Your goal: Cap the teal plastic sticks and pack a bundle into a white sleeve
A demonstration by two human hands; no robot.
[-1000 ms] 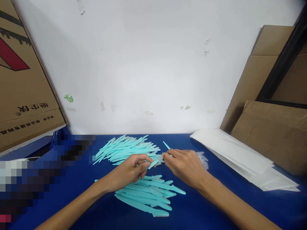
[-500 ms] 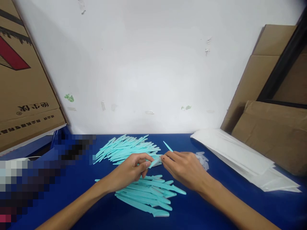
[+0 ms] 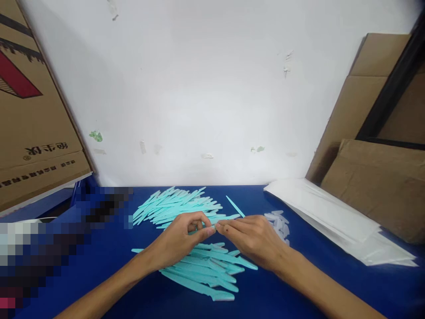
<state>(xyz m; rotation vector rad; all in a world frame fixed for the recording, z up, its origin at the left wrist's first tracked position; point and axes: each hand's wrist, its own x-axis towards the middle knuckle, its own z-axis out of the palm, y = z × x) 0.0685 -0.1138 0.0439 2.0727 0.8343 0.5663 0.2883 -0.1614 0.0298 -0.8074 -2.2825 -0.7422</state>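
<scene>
My left hand pinches a teal eyebrow razor between thumb and forefinger; just a small bit of it shows at the fingertips. My right hand meets it there, palm down, its fingers closed at the same spot. Whatever the right fingers grip is hidden beneath them. Behind both hands lies a heap of teal eyebrow razors. A second pile of razors spreads in front, partly under my left wrist. One single razor points away beyond my right hand. Small translucent blade caps lie to the right of that hand.
White plastic bags lie at the right of the blue table. Cardboard boxes stand at left and right. A white wall closes off the back. The lower left is pixelated.
My right hand has shifted slightly left and down, bringing the fingertips of both hands together. The razor is now more covered by fingers, and more of the caps and the single razor show.
</scene>
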